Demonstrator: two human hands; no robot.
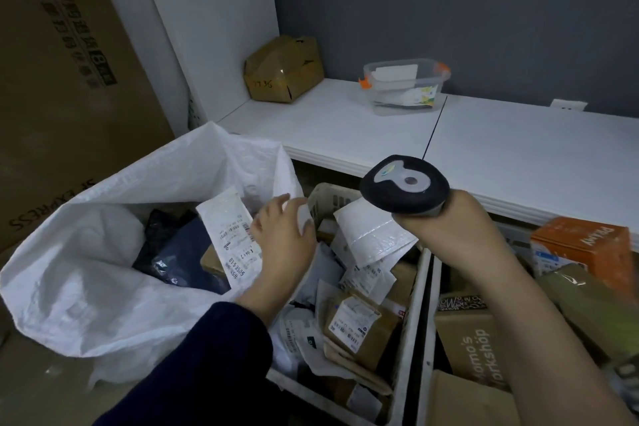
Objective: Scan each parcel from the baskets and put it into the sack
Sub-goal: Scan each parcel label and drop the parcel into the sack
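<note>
Left hand (pixel 283 235) pinches the white labelled parcel (pixel 230 235) by its right edge, its long axis running eleven to five o'clock, over the sack (pixel 86 270) mouth at nine o'clock, while the right hand (pixel 458 220), farther off at three o'clock, grips the scanner (pixel 404 183).

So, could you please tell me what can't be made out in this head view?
Head view only:
- The back of the left hand hides its fingers, so its grip on the white parcel is unclear.
- The right hand covers the handle of the scanner.
- The right basket is cut off by the frame edge and partly covered by the forearm.
- The fine print on the parcel's label is too small to read.
</note>
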